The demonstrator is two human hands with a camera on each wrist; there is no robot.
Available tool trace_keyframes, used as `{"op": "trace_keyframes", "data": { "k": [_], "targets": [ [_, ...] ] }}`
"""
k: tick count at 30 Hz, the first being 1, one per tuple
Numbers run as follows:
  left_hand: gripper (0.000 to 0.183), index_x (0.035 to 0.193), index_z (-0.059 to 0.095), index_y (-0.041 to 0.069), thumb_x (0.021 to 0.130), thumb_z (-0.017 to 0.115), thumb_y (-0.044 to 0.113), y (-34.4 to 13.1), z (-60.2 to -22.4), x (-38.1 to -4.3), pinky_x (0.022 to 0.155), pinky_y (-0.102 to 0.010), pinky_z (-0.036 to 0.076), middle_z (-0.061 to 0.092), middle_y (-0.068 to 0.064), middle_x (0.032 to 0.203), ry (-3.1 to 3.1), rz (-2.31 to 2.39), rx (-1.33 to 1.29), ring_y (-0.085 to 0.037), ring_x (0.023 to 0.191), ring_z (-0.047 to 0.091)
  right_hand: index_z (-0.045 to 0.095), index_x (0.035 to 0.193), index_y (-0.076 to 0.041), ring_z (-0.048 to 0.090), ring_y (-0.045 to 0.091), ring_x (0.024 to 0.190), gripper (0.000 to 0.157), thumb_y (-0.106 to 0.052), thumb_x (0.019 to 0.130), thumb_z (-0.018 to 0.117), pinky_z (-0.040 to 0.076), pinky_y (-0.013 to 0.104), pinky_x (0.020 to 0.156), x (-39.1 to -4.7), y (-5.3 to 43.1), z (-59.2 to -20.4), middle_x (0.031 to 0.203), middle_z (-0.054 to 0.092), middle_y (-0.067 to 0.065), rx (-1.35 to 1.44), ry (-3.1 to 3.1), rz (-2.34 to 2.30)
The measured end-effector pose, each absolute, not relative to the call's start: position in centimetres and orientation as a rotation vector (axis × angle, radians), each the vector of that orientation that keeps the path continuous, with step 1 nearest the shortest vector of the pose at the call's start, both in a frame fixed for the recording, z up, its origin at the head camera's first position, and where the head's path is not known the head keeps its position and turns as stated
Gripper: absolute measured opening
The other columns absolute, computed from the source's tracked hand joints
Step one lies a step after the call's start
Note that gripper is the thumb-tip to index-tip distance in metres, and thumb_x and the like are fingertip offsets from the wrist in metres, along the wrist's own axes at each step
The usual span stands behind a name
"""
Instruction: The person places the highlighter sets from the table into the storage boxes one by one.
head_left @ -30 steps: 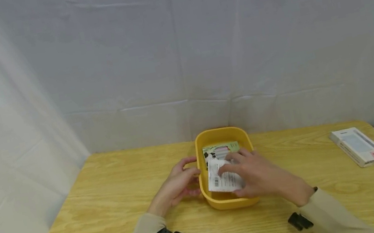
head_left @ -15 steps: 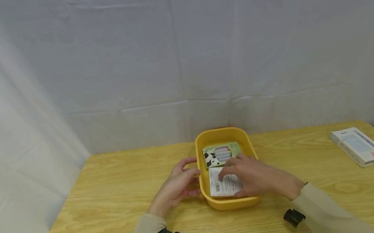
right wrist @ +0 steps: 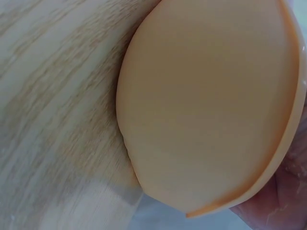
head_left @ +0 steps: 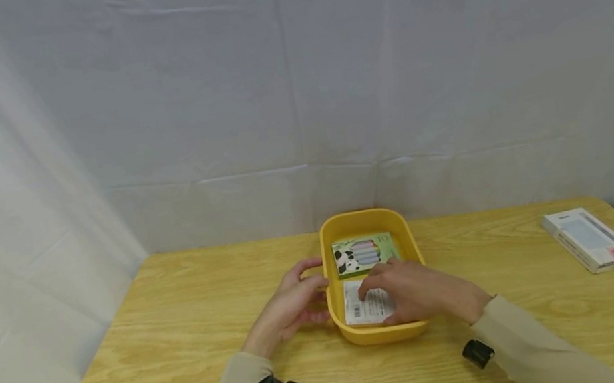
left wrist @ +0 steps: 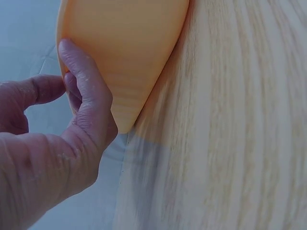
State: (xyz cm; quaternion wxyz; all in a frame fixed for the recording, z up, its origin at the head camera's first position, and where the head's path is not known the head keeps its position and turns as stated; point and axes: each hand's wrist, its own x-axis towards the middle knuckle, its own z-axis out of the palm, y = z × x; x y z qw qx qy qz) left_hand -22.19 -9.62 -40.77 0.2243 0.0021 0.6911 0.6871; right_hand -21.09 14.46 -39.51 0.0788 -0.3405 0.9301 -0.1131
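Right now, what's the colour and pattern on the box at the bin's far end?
Box: green, with black-and-white panda art; clearest in the head view.

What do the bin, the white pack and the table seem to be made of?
Bin: likely molded plastic, smooth and satin; its evenly colored walls curve round the corners. White pack: perhaps paper or thin card, finish too small to tell; its face carries print and a barcode. Table: wood or wood-look laminate, slightly glossy; streaky grain and some glare show.
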Motion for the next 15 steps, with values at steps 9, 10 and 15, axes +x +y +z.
{"op": "trace_keyframes", "data": {
  "k": [9,10,15],
  "targets": [
    [0.055,0.151,0.038,0.01,0.099,0.055,0.012,-9.57,-40.94,-22.36,0.063,-0.028,0.056,0.056,-0.019,0.124,1.904,1.9,0.016,-0.02,0.091,0.06,0.071,0.122,-0.023,0.062,0.027,0.114,0.046,-0.039,0.081,0.085,0.054,0.047,0.101,-21.16,14.62,-39.71,0.13,0.067,0.007,-1.037,2.803,-0.367],
    [0.055,0.151,0.038,0.011,0.099,0.054,0.012,-9.57,-40.96,-22.37,0.063,-0.028,0.056,0.056,-0.019,0.124,1.905,1.899,0.015,-0.02,0.091,0.061,0.071,0.122,-0.023,0.063,0.027,0.115,0.046,-0.041,0.082,0.084,0.054,0.047,0.101,-21.16,14.67,-39.73,0.13,0.066,0.007,-1.04,2.809,-0.372],
    [0.055,0.151,0.038,0.011,0.098,0.055,0.012,-9.64,-40.95,-22.38,0.063,-0.028,0.056,0.055,-0.02,0.127,1.907,1.9,0.019,-0.02,0.092,0.061,0.07,0.123,-0.018,0.064,0.028,0.118,0.046,-0.043,0.086,0.079,0.055,0.047,0.102,-21.13,15.1,-39.52,0.132,0.064,0.009,-1.101,2.867,-0.403]
  ]
}}
